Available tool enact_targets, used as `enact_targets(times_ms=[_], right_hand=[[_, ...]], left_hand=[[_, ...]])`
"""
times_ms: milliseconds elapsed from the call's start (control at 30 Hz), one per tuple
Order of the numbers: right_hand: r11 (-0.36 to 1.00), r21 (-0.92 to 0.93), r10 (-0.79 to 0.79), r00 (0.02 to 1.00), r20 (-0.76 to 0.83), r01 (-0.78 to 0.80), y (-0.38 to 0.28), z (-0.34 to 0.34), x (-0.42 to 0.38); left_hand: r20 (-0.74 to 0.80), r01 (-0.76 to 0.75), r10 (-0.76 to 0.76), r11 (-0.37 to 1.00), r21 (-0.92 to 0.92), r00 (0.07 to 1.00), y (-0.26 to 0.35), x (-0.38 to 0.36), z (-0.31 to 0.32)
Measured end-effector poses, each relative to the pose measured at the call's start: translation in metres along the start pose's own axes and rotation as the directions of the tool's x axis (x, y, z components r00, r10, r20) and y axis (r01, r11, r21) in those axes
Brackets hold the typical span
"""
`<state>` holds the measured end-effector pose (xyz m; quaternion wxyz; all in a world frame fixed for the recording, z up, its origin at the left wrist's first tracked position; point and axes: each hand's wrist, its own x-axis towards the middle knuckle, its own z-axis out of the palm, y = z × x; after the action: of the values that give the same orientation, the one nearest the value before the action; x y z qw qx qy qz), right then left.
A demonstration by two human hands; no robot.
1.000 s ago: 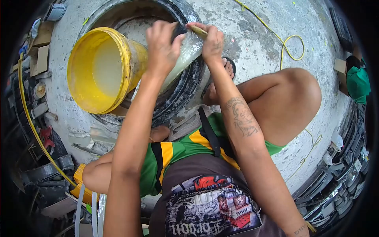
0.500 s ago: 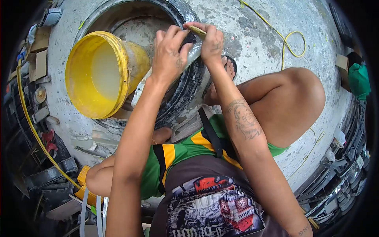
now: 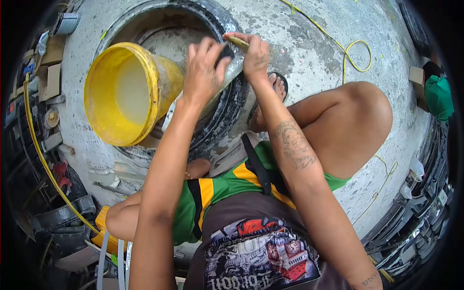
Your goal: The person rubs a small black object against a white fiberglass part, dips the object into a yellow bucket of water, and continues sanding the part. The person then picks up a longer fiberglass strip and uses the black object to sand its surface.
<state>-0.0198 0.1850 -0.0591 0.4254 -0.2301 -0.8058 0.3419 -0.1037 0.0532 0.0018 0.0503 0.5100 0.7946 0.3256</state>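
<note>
My left hand is curled over a dark pad, which looks like black sandpaper, and presses it against a long, pale, wet-looking plastic piece. That piece slants from my hands down behind my left forearm, so its middle is hidden. Across from it, my right hand closes around the upper end of the piece. A thin yellowish-brown slab sticks out between its thumb and fingers. A yellow bucket with cloudy water lies tilted toward me, left of my left hand.
Under the bucket and plastic piece is a large black tyre on the rough concrete floor. A yellow hose runs down the left, beside cardboard boxes. A thin yellow cord loops at upper right. Dark parts are piled along the right.
My left hand has shifted slightly down and is a little blurred, its dark pad moving with it. My right hand has dipped a little, still gripping. The whole view has tilted slightly.
</note>
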Motion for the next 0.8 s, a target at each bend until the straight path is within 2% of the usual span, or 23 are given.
enact_targets(times_ms=[67,100,167,200,233,300,333,367,400,500,567,633,733,767,800], right_hand=[[0.988,-0.149,-0.036,0.999,-0.041,0.029,-0.006,-0.004,0.000],[0.989,-0.142,-0.046,0.998,-0.046,0.039,-0.008,-0.006,0.004],[0.992,0.023,0.124,0.984,0.125,-0.128,-0.001,-0.007,0.002],[0.977,0.070,0.193,0.972,0.134,-0.204,0.000,-0.005,0.000],[0.975,0.077,0.195,0.970,0.145,-0.207,-0.003,-0.004,-0.001],[0.995,-0.078,0.071,0.997,0.031,-0.069,-0.008,-0.003,0.001],[0.984,0.050,0.166,0.985,0.048,-0.169,0.002,0.003,-0.002],[0.984,0.049,0.167,0.985,0.047,-0.170,0.003,0.003,-0.003],[0.958,0.160,0.229,0.971,0.070,-0.238,0.005,0.003,-0.003],[0.881,0.285,0.352,0.926,0.139,-0.378,-0.002,-0.002,0.005],[0.987,0.021,0.156,0.986,0.054,-0.157,-0.006,0.000,0.001],[0.990,0.010,0.141,0.986,0.084,-0.142,-0.009,-0.008,-0.004],[0.983,0.108,0.140,0.986,0.089,-0.150,-0.006,-0.005,0.001],[0.983,0.107,0.137,0.986,0.094,-0.147,-0.007,-0.005,0.005],[0.991,0.018,0.131,0.987,0.092,-0.133,-0.009,-0.006,0.007]], left_hand=[[-0.143,0.052,-0.039,0.995,0.090,0.989,-0.005,0.008,0.001],[-0.153,0.049,-0.034,0.994,0.098,0.988,-0.006,0.001,-0.005],[-0.211,0.145,-0.140,0.989,0.011,0.968,-0.004,-0.017,-0.020],[-0.188,0.155,-0.168,0.984,-0.083,0.968,-0.004,-0.018,-0.017],[-0.154,0.122,-0.134,0.989,-0.082,0.979,0.000,-0.011,-0.014],[-0.008,0.020,-0.019,0.999,0.044,1.000,0.001,0.003,-0.001],[-0.009,0.034,-0.034,0.999,0.013,0.999,0.003,0.001,0.003],[-0.008,0.033,-0.033,0.999,0.012,0.999,0.003,-0.008,0.002],[0.020,0.029,-0.029,0.999,-0.017,0.999,0.004,-0.020,-0.002],[0.047,0.021,-0.018,0.998,-0.054,0.999,0.004,-0.011,0.001],[0.039,0.021,-0.021,1.000,-0.008,0.999,0.005,0.008,0.008],[0.003,0.008,-0.008,1.000,-0.021,1.000,0.010,-0.005,0.005],[0.046,0.057,-0.053,0.995,-0.082,0.998,0.009,-0.026,-0.003],[0.042,0.061,-0.057,0.995,-0.084,0.997,0.008,-0.016,-0.003],[0.023,0.047,-0.046,0.998,-0.044,0.999,0.005,-0.001,0.000]])
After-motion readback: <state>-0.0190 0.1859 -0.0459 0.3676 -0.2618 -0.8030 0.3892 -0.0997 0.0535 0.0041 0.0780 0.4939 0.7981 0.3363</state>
